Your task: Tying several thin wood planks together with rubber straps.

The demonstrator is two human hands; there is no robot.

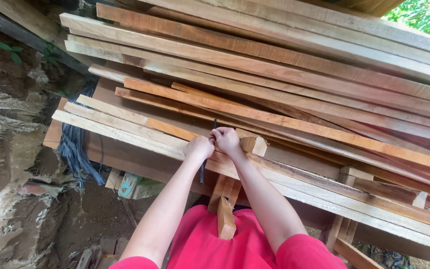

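Both arms are stretched forward over the stacked wooden planks [284, 99], where the left hand [198, 148] is fisted around a thin dark rod [202, 172] whose far end is pinched by the right hand [227, 140].

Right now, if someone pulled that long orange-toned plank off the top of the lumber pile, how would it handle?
The orange plank is long and thin, so it would probably flex and sag if lifted at one end. It looks rough-sawn, so likely grippy, not slippery. It lies flat across other boards and shouldn't roll, though it may drag its neighbours.
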